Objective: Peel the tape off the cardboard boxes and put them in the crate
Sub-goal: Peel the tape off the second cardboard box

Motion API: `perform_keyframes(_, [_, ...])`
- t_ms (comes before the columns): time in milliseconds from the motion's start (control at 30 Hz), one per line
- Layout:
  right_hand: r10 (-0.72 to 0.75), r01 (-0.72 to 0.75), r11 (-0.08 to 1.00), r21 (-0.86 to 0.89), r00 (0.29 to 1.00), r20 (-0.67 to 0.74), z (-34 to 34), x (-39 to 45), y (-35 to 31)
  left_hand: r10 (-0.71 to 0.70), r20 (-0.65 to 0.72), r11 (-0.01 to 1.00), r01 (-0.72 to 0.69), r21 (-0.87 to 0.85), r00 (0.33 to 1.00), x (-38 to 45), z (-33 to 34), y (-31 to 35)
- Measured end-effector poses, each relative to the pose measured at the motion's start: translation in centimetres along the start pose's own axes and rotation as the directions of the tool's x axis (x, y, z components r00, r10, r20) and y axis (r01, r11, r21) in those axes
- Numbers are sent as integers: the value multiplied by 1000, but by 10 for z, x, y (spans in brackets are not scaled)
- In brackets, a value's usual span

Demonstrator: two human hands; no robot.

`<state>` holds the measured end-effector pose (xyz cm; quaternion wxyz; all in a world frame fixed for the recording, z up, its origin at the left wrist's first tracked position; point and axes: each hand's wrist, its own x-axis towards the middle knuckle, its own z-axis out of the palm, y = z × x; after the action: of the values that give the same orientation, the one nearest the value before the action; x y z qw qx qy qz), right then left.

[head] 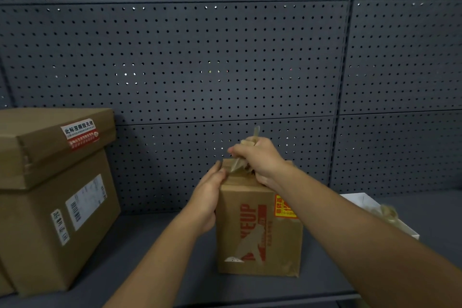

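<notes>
A small brown cardboard box (260, 235) with red print and a yellow sticker stands upright on the grey shelf, just right of centre. My left hand (207, 197) presses flat against the box's upper left side, fingers along its top edge. Above the box top my right hand (257, 157) grips a crumpled strip of brownish tape (240, 161), lifted off the box's top; one tape end sticks up past my fist. A white crate (367, 204) sits to the right behind my right forearm, mostly hidden, with wadded tape (386, 212) in it.
Two larger brown boxes are stacked at the left: a lidded one with a red-and-white sticker (50, 140) on a labelled one (60, 227). A dark pegboard wall (225, 57) closes the back. The shelf's front edge (275, 301) runs along the bottom.
</notes>
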<state>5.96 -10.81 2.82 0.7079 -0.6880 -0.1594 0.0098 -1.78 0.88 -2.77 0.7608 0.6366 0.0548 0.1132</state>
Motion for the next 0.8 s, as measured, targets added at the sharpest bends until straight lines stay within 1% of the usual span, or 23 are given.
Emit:
perform_keyframes(67, [-23,25,999,41,999,-40,-3,-2,-1,-7,-25,1000,7,7,1000,3,3,-1])
perform_keyframes(133, [-25,29,996,83,999,-46,-7,-5,-3,3,-46,1000,-2,19,999,4,5,-2])
perform_keyframes(233, [5,0,997,79,998,-60,-8,-7,-6,19,-75,999,-16,51,997,4,8,-2])
perform_keyframes(367, [67,-25,958,285,988,-140,-8,-6,-7,28,-85,997,-22,76,996,5,9,-3])
perform_keyframes(500, [56,19,930,367,980,-193,-9,-11,-9,38,-75,993,-29,115,996,4,9,0])
perform_keyframes(667, [86,110,833,542,943,-322,-17,-9,-13,46,-38,983,-39,179,998,2,8,3])
perform_keyframes(800, [71,163,759,631,942,-329,-19,-8,-13,43,-17,967,-37,250,999,1,7,7])
